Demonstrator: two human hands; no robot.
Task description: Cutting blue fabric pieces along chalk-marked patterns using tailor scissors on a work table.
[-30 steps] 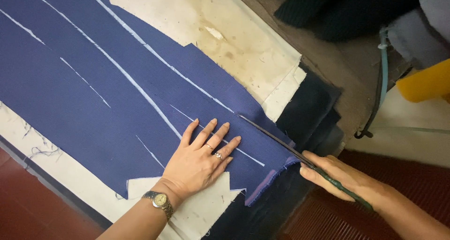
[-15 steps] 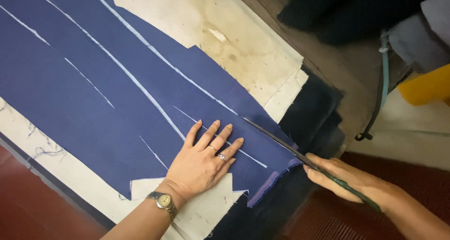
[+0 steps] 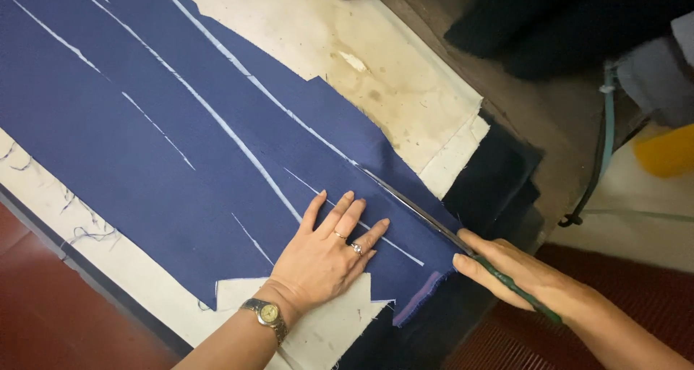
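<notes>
Blue cloth (image 3: pixel 181 168) (woven, chalk-lined), long scissors (image 3: pixel 412 207)

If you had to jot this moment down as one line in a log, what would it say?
left hand flat on blue fabric | right hand holds scissors | blades along chalk line at cloth edge | table cream-covered

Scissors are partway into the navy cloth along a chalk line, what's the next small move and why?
Probably close the scissors and slide them forward along the white chalk line. The blade tips sit on that line, which runs on uncut ahead, and the left hand lies flat on the navy cloth beside the blades, holding it down. The right hand grips the green handles.
</notes>
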